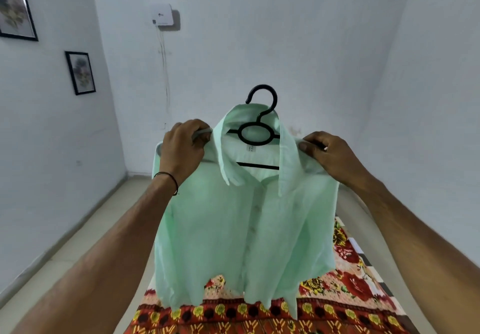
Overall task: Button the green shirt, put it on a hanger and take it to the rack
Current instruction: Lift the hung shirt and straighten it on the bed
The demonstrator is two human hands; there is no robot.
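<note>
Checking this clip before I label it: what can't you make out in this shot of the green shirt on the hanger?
Head view:
- hanger arms: hidden inside the green shirt.
- collar label: print too small to read.
- left hand and right hand: cloth hides whether they grip the hanger.
- rack: outside the frame.
- lower buttons: blurred.

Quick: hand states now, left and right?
Left hand: closed, gripping the green shirt at its shoulder.
Right hand: closed, gripping the shirt's other shoulder.

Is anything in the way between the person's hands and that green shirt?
Nothing visible. The left hand and right hand grip the green shirt at its shoulders, over the black hanger. No rack is in view.
</note>
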